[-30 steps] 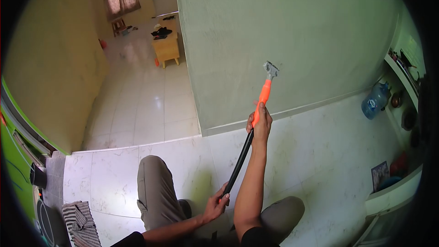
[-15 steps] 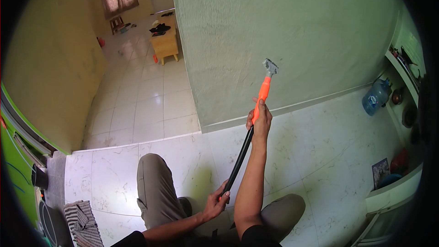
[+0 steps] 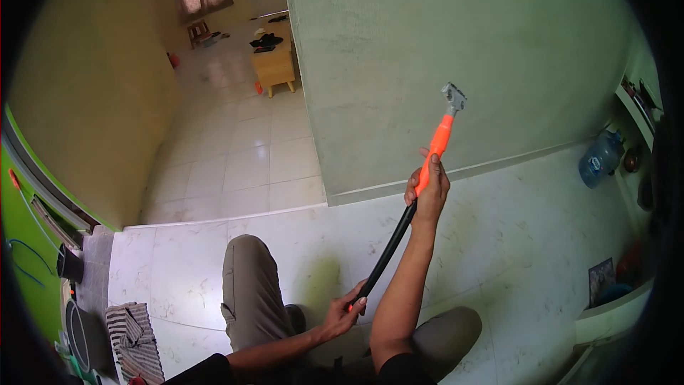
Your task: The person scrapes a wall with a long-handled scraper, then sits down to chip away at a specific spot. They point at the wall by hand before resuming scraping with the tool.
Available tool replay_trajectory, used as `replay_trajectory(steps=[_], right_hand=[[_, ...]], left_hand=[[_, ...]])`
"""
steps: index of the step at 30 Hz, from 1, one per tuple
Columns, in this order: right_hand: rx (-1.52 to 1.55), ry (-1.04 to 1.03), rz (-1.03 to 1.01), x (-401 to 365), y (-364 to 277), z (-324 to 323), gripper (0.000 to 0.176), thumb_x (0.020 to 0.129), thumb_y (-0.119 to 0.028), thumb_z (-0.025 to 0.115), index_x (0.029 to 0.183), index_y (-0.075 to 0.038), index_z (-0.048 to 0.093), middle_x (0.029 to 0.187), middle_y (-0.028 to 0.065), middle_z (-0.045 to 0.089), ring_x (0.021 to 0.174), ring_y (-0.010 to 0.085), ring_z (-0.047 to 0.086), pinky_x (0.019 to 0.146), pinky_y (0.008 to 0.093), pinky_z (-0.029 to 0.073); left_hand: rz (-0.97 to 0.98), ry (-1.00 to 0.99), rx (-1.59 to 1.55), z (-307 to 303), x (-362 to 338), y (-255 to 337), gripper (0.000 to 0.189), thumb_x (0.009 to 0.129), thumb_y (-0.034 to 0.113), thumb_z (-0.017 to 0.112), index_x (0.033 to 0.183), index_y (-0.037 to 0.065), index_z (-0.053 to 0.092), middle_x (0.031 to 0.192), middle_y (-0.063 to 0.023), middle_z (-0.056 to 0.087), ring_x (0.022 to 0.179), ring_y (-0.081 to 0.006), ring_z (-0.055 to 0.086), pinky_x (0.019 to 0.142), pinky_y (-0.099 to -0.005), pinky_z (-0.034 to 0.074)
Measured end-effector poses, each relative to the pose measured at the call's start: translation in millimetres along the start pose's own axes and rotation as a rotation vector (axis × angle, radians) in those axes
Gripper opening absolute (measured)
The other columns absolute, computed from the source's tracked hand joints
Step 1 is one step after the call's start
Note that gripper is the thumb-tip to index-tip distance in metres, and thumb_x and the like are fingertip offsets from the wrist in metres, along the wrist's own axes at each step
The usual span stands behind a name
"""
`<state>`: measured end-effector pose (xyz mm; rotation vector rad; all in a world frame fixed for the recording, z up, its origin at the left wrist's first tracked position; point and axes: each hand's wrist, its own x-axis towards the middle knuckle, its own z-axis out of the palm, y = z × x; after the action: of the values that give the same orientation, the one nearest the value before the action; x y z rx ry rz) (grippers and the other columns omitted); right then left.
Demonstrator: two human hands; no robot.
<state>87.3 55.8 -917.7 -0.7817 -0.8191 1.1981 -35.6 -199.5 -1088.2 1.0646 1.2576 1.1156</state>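
Observation:
A long scraper (image 3: 439,136) with a metal head, an orange grip and a black shaft slants up in front of the green wall (image 3: 456,36). My right hand (image 3: 428,189) is wrapped round the orange grip. Lower down, my left hand (image 3: 344,311) holds the bottom end of the black shaft. The metal head points up and to the right; whether it touches the wall I cannot tell.
Marbled floor tiles (image 3: 285,224) lie around my knees. A wooden table (image 3: 274,68) stands in the room beyond. At the right are a water bottle (image 3: 600,159) and shelves (image 3: 638,110). A striped cloth (image 3: 135,342) and a grey bucket (image 3: 85,335) are at the lower left.
The scraper and my right hand have moved to the right in view. My left hand has shifted slightly right. The whole view has turned a little, with the background shifted right.

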Motion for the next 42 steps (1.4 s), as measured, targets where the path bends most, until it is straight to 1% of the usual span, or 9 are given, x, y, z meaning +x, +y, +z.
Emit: replay_trajectory(steps=[4,5,6,10,12,13,14,21,42], right_hand=[[0.020,0.012,-0.026,-9,-10,7,0.060,0.106,-0.052,0.052,0.133,0.001,0.056,0.061,-0.0014,0.043,0.039,0.0068,0.037,0.035,0.0252,0.028],[0.018,0.013,-0.044,-12,-13,9,0.061,0.106,-0.053,0.052,0.131,0.002,0.057,0.060,-0.0011,0.043,0.039,0.0071,0.037,0.035,0.0255,0.029],[0.011,0.016,-0.056,-14,-15,10,0.062,0.106,-0.054,0.051,0.130,0.003,0.058,0.058,-0.0008,0.042,0.038,0.0075,0.037,0.036,0.0258,0.030],[-0.070,0.011,-0.127,-23,-24,14,0.059,0.106,-0.051,0.051,0.128,0.003,0.060,0.058,-0.0008,0.041,0.039,0.0073,0.036,0.036,0.0260,0.030],[-0.090,0.008,-0.158,-25,-25,15,0.058,0.106,-0.050,0.051,0.128,0.003,0.060,0.058,-0.0008,0.041,0.039,0.0073,0.036,0.036,0.0261,0.029],[-0.091,0.007,-0.158,-26,-25,14,0.058,0.106,-0.049,0.051,0.128,0.003,0.060,0.058,-0.0008,0.041,0.039,0.0074,0.036,0.036,0.0261,0.029],[-0.094,0.004,-0.159,-28,-29,16,0.058,0.106,-0.049,0.051,0.128,0.003,0.060,0.058,-0.0007,0.041,0.039,0.0074,0.036,0.036,0.0261,0.029],[-0.079,0.057,-0.150,-25,-24,19,0.057,0.107,-0.048,0.051,0.129,0.004,0.060,0.058,-0.0005,0.042,0.038,0.0077,0.035,0.036,0.0264,0.029],[-0.102,0.050,-0.160,-24,-20,15,0.055,0.108,-0.045,0.049,0.130,0.004,0.060,0.059,0.0003,0.042,0.039,0.0081,0.036,0.036,0.0270,0.030]], left_hand=[[0.037,-0.039,-0.023,-32,21,-16,0.037,0.111,0.030,0.051,0.126,0.004,0.073,0.067,0.0004,0.059,0.058,-0.0057,0.051,0.051,-0.0253,0.042],[0.189,0.009,0.167,-44,40,-7,0.044,0.111,0.032,0.052,0.096,0.001,0.079,0.064,-0.0006,0.060,0.057,-0.0064,0.054,0.053,-0.0260,0.045],[0.126,0.032,0.161,-47,55,30,0.044,0.110,0.034,0.052,0.096,0.000,0.076,0.065,-0.0020,0.060,0.061,-0.0075,0.051,0.057,-0.0306,0.045],[0.462,0.309,0.581,-97,170,104,0.038,0.099,0.031,0.069,0.079,-0.001,0.075,0.062,-0.0142,0.065,0.051,-0.0149,0.056,0.051,-0.0364,0.045],[0.533,0.426,0.897,-109,222,160,0.037,0.095,0.037,0.070,0.079,0.005,0.077,0.063,-0.0151,0.068,0.054,-0.0332,0.065,0.053,-0.0399,0.050],[0.603,0.493,0.919,-109,245,181,0.036,0.095,0.038,0.069,0.081,0.007,0.078,0.062,-0.0132,0.068,0.055,-0.0348,0.066,0.055,-0.0408,0.051],[0.689,0.522,0.938,-114,269,195,0.039,0.094,0.041,0.071,0.082,0.004,0.078,0.062,-0.0127,0.066,0.051,-0.0276,0.064,0.052,-0.0375,0.048],[0.646,0.643,1.177,-136,376,223,0.038,0.085,0.046,0.077,0.079,0.010,0.081,0.068,-0.0106,0.073,0.063,-0.0295,0.071,0.062,-0.0412,0.055],[0.546,0.705,1.046,-132,379,226,0.037,0.077,0.048,0.077,0.077,0.011,0.083,0.066,-0.0108,0.072,0.064,-0.0305,0.071,0.062,-0.0399,0.055]])
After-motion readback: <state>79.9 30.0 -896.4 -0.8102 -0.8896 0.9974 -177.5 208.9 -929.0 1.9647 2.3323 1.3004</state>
